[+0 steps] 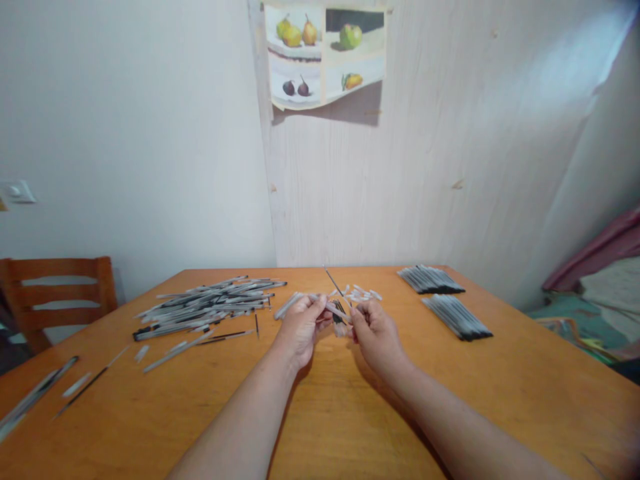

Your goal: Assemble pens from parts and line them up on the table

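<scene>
My left hand (304, 327) is closed on a clear pen barrel (336, 309), which points toward my right hand. Thumb and fingers of my right hand (373, 327) pinch the pale end of a thin pen refill (334, 281); its dark length slants up and to the left. The two hands nearly meet over the middle of the table. Below and between them lie several dark refills (339, 311), partly covered by my fingers. Small clear caps (367, 293) are scattered just behind my right hand. More clear barrels (286, 305) rest beside my left hand.
A loose heap of pens (210, 303) covers the left of the wooden table (320, 413). Two neat stacks of pens, a rear one (430, 279) and a nearer one (456, 317), lie at right. Loose refills (93, 380) and barrels (37, 397) are at near left. A chair (57, 287) stands beyond.
</scene>
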{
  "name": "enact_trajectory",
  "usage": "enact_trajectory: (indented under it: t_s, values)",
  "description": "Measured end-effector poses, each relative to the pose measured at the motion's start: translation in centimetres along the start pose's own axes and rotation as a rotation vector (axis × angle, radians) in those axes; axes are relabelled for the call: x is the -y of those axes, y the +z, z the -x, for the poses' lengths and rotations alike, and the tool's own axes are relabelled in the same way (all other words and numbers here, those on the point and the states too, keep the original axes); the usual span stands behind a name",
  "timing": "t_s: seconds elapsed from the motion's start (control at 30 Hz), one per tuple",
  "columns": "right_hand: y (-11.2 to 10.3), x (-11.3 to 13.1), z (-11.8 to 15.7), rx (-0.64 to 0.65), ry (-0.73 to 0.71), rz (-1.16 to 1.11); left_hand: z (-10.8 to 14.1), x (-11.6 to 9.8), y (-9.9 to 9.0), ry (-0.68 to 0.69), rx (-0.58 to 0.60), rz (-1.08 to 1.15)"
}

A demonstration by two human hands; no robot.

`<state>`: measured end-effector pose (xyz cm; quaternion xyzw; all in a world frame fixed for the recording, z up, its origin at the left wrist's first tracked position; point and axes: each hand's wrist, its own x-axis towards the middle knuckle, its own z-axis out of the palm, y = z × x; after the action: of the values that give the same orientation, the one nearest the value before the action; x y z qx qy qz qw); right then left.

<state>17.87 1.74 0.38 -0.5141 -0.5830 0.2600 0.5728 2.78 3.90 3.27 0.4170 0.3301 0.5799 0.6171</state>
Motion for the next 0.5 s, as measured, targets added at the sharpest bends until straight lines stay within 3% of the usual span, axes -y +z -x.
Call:
enact_trajectory:
  t_s: [0.13, 0.23, 0.37, 0.5]
  values:
    - [-0.5, 0.4, -0.1, -0.002, -0.058, 0.031, -0.1, -0.6, -0.4, 0.012, -0.063, 0.004]
    - [-0.6, 1.1, 0.3, 0.100, -0.052, -0.039, -0.2, -0.9, -0.6, 0.043, -0.084, -0.051]
    - [-0.3, 1.8, 1.1, 0.231, 0.032, -0.109, -0.3, -1.0, -0.7, 0.090, -0.106, -0.063]
    - [-0.3, 2.1, 1.0, 0.214, 0.111, -0.206, -0.5, -0.8, -0.8, 0.089, -0.110, -0.034]
